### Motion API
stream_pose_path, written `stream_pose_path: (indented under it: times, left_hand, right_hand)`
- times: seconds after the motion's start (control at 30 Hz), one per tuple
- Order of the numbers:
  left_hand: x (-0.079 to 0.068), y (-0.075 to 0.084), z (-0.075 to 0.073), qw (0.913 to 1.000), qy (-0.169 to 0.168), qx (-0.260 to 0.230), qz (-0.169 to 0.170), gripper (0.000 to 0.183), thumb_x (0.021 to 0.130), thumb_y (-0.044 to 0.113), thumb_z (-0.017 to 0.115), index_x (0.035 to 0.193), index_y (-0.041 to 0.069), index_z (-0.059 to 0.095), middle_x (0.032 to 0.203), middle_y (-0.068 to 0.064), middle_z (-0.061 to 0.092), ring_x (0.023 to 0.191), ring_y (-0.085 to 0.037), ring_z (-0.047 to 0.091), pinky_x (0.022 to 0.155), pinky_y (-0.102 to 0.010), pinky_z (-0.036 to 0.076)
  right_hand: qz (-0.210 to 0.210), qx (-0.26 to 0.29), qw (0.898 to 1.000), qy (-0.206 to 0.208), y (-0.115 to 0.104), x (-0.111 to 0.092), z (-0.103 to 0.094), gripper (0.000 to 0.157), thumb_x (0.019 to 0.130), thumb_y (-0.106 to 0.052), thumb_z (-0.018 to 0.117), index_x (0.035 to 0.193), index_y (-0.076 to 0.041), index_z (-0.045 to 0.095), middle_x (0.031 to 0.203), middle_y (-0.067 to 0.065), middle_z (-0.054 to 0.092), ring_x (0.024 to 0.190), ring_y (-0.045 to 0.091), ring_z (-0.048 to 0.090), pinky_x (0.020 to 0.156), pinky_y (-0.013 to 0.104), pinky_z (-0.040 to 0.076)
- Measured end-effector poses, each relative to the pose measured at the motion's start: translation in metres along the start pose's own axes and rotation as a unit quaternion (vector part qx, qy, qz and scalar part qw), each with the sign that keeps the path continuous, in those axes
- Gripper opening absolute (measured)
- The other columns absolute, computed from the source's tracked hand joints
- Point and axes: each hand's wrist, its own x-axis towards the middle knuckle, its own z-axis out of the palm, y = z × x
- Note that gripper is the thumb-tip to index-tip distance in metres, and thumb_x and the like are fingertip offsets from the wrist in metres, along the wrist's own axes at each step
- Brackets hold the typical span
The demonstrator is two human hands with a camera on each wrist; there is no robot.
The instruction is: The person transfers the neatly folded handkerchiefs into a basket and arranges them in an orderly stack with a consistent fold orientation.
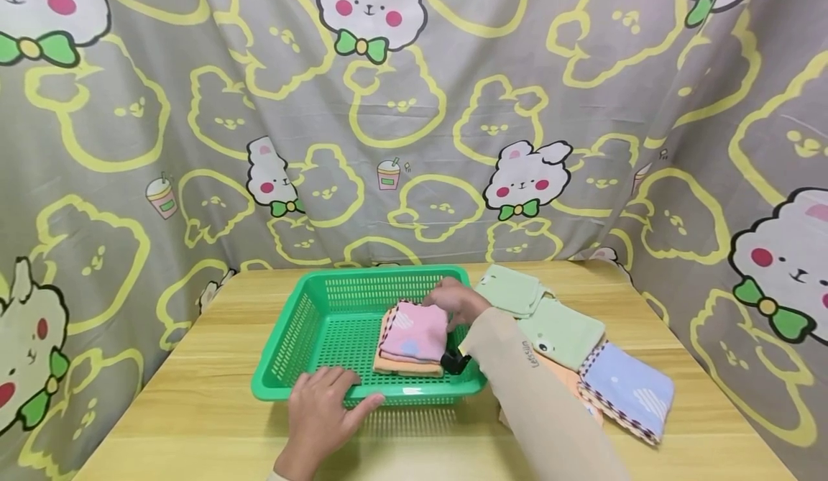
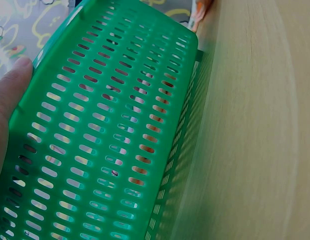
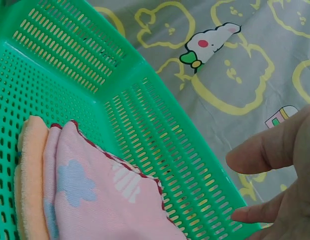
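A green plastic basket [image 1: 414, 390] with slotted walls stands on the table. My left hand [image 1: 323, 405] holds its front rim, fingers over the edge and thumb along the outer side; the thumb [image 2: 14, 85] also shows in the left wrist view. Inside the basket, on its right side, a folded pink cloth [image 1: 414, 330] with a checked border lies on a folded orange cloth [image 1: 407, 368]. My right hand [image 1: 456, 301] is above the basket's right side, just beside the pink cloth. In the right wrist view its thumb and fingers [image 3: 260, 212] are spread apart with nothing between them.
Right of the basket, two folded light green cloths [image 1: 563, 333], a blue cloth [image 1: 630, 391] with a checked border and a partly covered orange cloth [image 1: 563, 374] lie overlapping on the wooden table [image 1: 200, 395]. A grey patterned curtain [image 1: 440, 121] hangs behind and at both sides.
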Motion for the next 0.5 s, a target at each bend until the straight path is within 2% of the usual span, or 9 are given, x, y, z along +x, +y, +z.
stream_pose_path:
  times: [0.1, 0.13, 0.2, 0.33, 0.37, 0.5]
  left_hand:
    - [-0.001, 0.0, 0.001, 0.9999, 0.011, -0.003, 0.006, 0.062, 0.088, 0.075, 0.042, 0.073, 0.02, 0.067, 0.075, 0.006, 0.067, 0.069, -0.016, 0.063, 0.058, -0.032, 0.04]
    - [-0.001, 0.0, 0.001, 0.9999, 0.013, -0.004, 0.008, 0.062, 0.088, 0.075, 0.041, 0.073, 0.02, 0.067, 0.074, 0.006, 0.067, 0.069, -0.016, 0.063, 0.057, -0.032, 0.039]
    - [-0.001, 0.0, 0.001, 0.9998, 0.018, -0.004, 0.008, 0.063, 0.088, 0.075, 0.041, 0.073, 0.02, 0.067, 0.074, 0.006, 0.067, 0.068, -0.016, 0.063, 0.057, -0.032, 0.039]
    - [-0.001, 0.0, 0.002, 0.9997, 0.021, -0.005, 0.009, 0.063, 0.088, 0.075, 0.04, 0.073, 0.02, 0.066, 0.073, 0.006, 0.067, 0.068, -0.016, 0.063, 0.057, -0.032, 0.039]
    - [-0.001, 0.0, 0.002, 0.9997, 0.021, -0.005, 0.009, 0.063, 0.088, 0.075, 0.04, 0.073, 0.02, 0.066, 0.073, 0.006, 0.067, 0.068, -0.016, 0.063, 0.057, -0.032, 0.039]
    - [0.0, -0.001, 0.002, 0.9998, 0.018, -0.004, 0.008, 0.063, 0.088, 0.075, 0.041, 0.073, 0.02, 0.067, 0.073, 0.006, 0.067, 0.068, -0.016, 0.063, 0.057, -0.032, 0.04]
  right_hand:
    - [-0.002, 0.005, 1.0, -0.002, -0.001, -0.002, -0.003, 0.067, 0.094, -0.009, 0.059, 0.148, 0.006, 0.022, 0.153, 0.024, 0.023, 0.137, 0.05, 0.025, 0.089, 0.065, 0.041]
    - [-0.002, 0.006, 1.0, 0.0, -0.001, -0.002, -0.005, 0.067, 0.095, -0.01, 0.059, 0.149, 0.005, 0.022, 0.152, 0.024, 0.026, 0.13, 0.048, 0.037, 0.088, 0.061, 0.044]
    - [-0.005, 0.008, 1.0, -0.001, -0.004, -0.005, -0.008, 0.067, 0.096, -0.014, 0.059, 0.15, 0.003, 0.022, 0.15, 0.023, 0.03, 0.123, 0.044, 0.044, 0.086, 0.054, 0.047]
    - [-0.017, 0.032, 0.999, -0.009, -0.011, -0.012, -0.017, 0.065, 0.098, -0.019, 0.058, 0.15, -0.001, 0.024, 0.146, 0.024, 0.036, 0.119, 0.043, 0.049, 0.089, 0.049, 0.047]
    - [-0.022, 0.036, 0.999, -0.012, -0.013, -0.014, -0.02, 0.063, 0.099, -0.02, 0.058, 0.149, -0.001, 0.025, 0.147, 0.024, 0.035, 0.129, 0.045, 0.041, 0.093, 0.051, 0.045]
    - [-0.045, 0.044, 0.998, -0.019, -0.018, -0.018, -0.031, 0.056, 0.099, -0.02, 0.057, 0.146, -0.001, 0.032, 0.144, 0.025, 0.039, 0.127, 0.045, 0.044, 0.097, 0.052, 0.043]
